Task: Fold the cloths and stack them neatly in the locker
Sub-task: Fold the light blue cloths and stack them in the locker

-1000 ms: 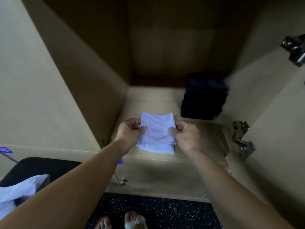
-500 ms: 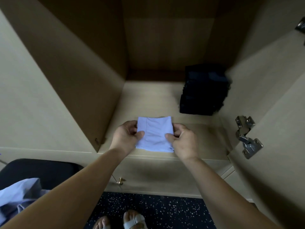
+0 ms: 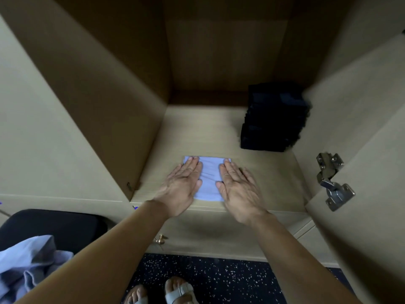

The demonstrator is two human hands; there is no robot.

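The folded cloth (image 3: 210, 176) — pale blue, a neat rectangle — lies flat on the locker shelf (image 3: 219, 130), near its front edge. Both hands are on it, palms down and fingers straight. The left hand (image 3: 183, 183) covers the cloth's left side, its fingertips reaching the far left corner. The right hand (image 3: 237, 185) lies over the right side, partly on the cloth and partly on the bare shelf beside it. The hands are apart, with a strip of blue showing between them. Neither one grips anything.

Farther back on the right, against the locker's side wall, stands a dark stack (image 3: 274, 119) of folded cloths, well apart from the blue one. A metal hinge (image 3: 333, 181) sits on the open door to the right.

Down at the lower left, a heap of loose blue cloths (image 3: 28, 264) rests on a black seat (image 3: 54, 224) — unfolded and crumpled. A small brass knob (image 3: 161, 239) shows on the panel below the shelf. The floor (image 3: 219, 277) is dark and speckled.
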